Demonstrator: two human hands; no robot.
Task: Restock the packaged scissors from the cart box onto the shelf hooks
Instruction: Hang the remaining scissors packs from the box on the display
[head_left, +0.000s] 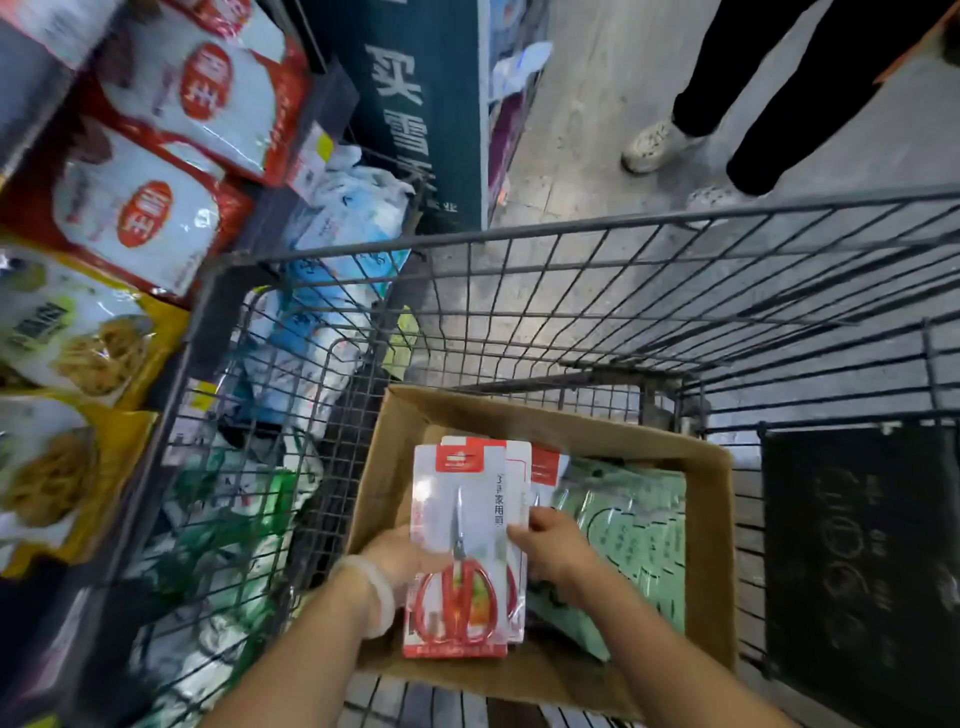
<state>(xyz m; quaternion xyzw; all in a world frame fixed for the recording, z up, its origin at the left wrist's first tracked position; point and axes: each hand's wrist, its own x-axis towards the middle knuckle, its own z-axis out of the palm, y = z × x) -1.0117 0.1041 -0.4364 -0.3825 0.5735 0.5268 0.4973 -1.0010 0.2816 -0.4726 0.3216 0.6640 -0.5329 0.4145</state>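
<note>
Both hands hold a small stack of packaged scissors (462, 545) over the cardboard box (717, 519) in the cart (519, 291): our left hand (402, 558) supports the left edge from behind, our right hand (550, 545) pinches the right edge. We judge the stiff, slick cards light, best gripped mid-edge, with the hang holes at the far end left free.

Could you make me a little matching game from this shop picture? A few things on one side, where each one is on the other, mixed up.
Things:
1. scissors pack
2. cardboard box
3. green packets
4. pale sneakers

Places:
A. on the aisle floor beyond the cart
B. lying in the box, right of the hands
C. held up between the left hand and the right hand
D. sitting inside the wire cart

Pairs: 1-C, 2-D, 3-B, 4-A
</note>
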